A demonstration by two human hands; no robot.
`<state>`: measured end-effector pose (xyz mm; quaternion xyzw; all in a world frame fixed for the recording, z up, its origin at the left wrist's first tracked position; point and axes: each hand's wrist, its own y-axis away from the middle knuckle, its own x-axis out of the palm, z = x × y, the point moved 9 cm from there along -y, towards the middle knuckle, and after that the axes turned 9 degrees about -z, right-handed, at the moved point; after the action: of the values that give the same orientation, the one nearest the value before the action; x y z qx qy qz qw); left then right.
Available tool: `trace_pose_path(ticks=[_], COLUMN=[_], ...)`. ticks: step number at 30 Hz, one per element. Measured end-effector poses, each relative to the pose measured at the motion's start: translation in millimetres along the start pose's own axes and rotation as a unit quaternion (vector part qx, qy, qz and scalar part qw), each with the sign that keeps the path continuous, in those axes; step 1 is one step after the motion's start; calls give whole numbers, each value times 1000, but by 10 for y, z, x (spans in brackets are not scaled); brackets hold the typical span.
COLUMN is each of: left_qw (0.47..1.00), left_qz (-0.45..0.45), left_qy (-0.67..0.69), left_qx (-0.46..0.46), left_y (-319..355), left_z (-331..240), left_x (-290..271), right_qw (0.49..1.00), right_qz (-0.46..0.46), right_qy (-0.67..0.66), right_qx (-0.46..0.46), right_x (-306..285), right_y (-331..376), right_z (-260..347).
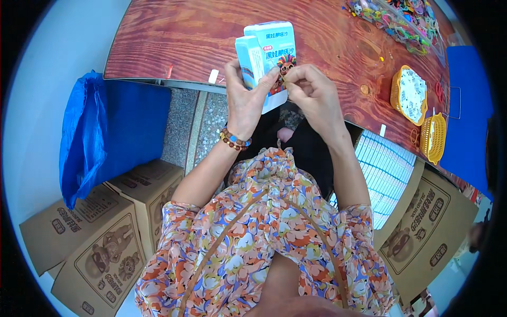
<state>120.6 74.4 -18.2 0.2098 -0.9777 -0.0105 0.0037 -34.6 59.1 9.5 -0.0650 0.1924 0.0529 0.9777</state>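
Observation:
My left hand (247,100), with two beaded bracelets at the wrist, grips a light-blue printed carton (272,45) above the table's near edge. Its thumb lies across the carton's front, beside a colourful cartoon figure; the other fingers go round the left side. A white panel juts out at the carton's lower end. My right hand (314,92) is closed in a pinch at the carton's right edge, fingertips close to the left thumb. Whatever sits between those fingertips is too small to make out.
On the reddish wooden table (174,37), a clear bag of colourful small items (396,24) lies far right. Nearer stand a yellow basket of white packets (412,95) and another yellow basket (434,138). Brown cardboard boxes (100,248) flank me; the right one (422,227) adjoins stacked light-blue cartons (377,169).

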Motion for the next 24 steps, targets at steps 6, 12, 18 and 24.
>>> trace_pose_path(ticks=[6,12,18,24], left_qw=[996,988,959,952], left_qz=[-14,-16,-41,21], left_qy=[73,124,247,258], left_qx=[-40,-87,-132,-165], left_y=[-90,-133,-388,-433], left_z=[110,151,173,132], left_x=[-28,-16,-111,-141], right_qw=[951,954,977,974], right_qz=[86,143,135,42], right_qy=[-282,-231,-143,-195], right_qx=[94,124,84,-107], right_x=[72,98,130,-164], right_y=[-84,-49,155,77], right_z=[-146,-165,-236,-134])
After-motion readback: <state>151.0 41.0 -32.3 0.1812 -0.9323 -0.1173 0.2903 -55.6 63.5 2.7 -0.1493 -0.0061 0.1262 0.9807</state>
